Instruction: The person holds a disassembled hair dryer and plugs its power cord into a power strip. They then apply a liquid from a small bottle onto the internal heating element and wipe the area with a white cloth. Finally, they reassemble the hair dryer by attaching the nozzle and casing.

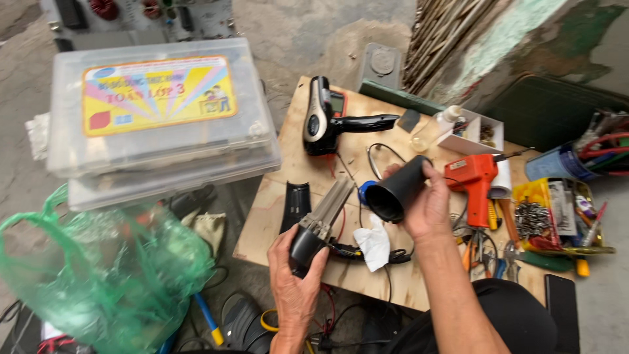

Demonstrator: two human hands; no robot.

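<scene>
1. Soft, even daylight fills the scene; nothing is dim, and no single light source shows.
2. Shadows are faint and short, lying just under the things on the plywood board (pixel 288 236).
3. Mild glare sits on the clear plastic box (pixel 157 151) lid and the green plastic bag (pixel 98 262).
4. The centre is sharp; the corners stretch and bend from the wide lens.
5. The bottom edge looks slightly soft and darker.

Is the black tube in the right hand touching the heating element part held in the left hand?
Apart. In the head view, the black tube in the right hand sits beside the heating element part in the left hand, with board and blue wire visible between them.
</scene>
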